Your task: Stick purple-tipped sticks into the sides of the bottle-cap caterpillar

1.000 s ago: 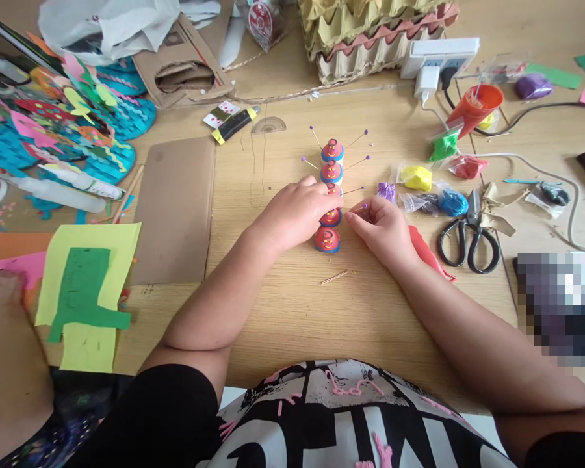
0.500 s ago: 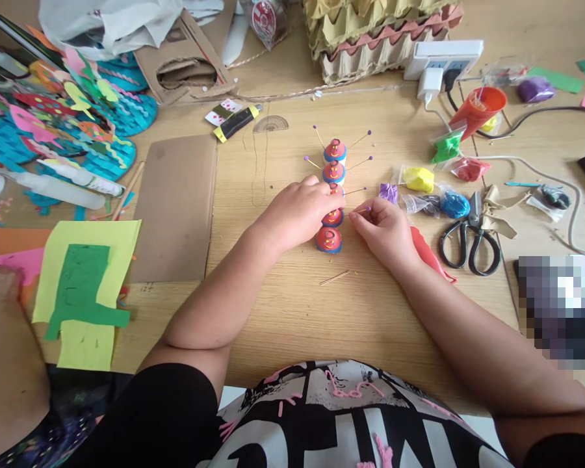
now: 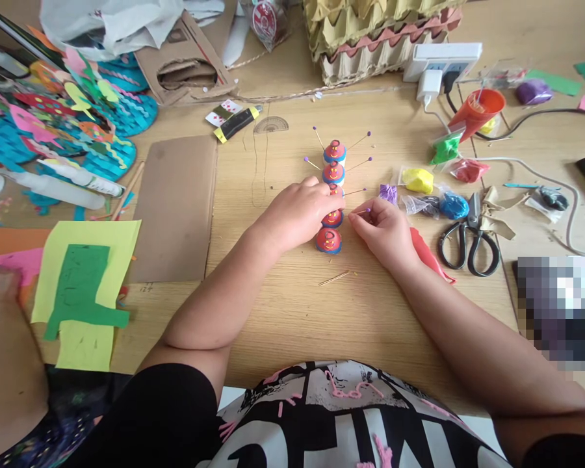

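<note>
The figures (image 3: 328, 238) are red with blue rims (image 3: 337, 249), the stick tips (image 3: 369, 134) purple.

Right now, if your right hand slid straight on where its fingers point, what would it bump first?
Probably the red smiley figure second from the near end, beside my left hand. My right hand's height is hard to judge, though.
</note>
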The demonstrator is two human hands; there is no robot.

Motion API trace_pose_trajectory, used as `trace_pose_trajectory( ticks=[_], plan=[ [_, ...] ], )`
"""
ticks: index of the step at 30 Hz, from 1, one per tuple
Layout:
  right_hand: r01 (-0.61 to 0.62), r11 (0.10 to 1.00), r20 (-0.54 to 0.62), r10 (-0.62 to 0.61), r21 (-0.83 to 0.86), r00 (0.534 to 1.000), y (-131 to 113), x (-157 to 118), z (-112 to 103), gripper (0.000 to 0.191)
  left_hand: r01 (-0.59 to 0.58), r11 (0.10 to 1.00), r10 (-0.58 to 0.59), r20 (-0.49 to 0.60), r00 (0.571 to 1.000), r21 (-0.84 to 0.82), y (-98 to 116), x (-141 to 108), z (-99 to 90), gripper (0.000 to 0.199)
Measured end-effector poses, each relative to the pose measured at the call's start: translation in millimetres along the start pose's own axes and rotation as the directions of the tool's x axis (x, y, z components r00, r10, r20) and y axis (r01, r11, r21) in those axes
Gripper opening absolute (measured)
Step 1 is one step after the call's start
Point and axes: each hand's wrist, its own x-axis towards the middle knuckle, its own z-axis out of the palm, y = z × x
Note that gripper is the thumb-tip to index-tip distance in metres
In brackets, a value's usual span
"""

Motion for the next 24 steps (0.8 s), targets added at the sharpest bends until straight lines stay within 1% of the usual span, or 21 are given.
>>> trace_pose_trajectory(
  ticks=[5, 9, 11, 13, 18, 21, 24],
  plan=[
    [0.007, 0.998, -0.016, -0.006, 0.062, 1.000, 0, -1, 0, 0.020, 0.000, 1.000, 0.000, -0.007, 1.000, 0.011, 0, 0, 0.1, 0.033],
    [0.002, 0.989, -0.026, 0.001, 0.147, 1.000, 6, 0, 0, 0.026, 0.003, 1.000, -0.003, -0.033, 0.999, 0.008, -2, 0, 2.9, 0.031],
    [0.007, 0.982, -0.051, 0.002, 0.186, 0.999, 9, 2, 1, 0.028, 0.004, 1.000, -0.004, -0.050, 0.999, 0.004, -3, 1, 4.1, 0.031],
    [0.004, 0.973, -0.087, 0.016, 0.231, 0.996, 11, 3, 1, 0.028, 0.008, 1.000, -0.008, -0.064, 0.998, 0.000, -4, 1, 4.9, 0.032],
    [-0.010, 0.931, -0.155, 0.071, 0.364, 0.985, 13, 5, 0, 0.018, 0.018, 1.000, -0.019, -0.063, 0.998, -0.018, -3, 1, 4.8, 0.037],
    [-0.012, 0.898, -0.185, 0.104, 0.439, 0.977, 13, 6, 0, 0.016, 0.033, 0.999, -0.036, -0.081, 0.996, -0.038, -2, -3, -0.7, 0.043],
    [0.005, 0.881, -0.204, 0.104, 0.474, 0.973, 13, 6, -1, 0.018, 0.045, 0.998, -0.050, -0.132, 0.990, -0.043, -2, -11, -14.3, 0.049]
  ],
)
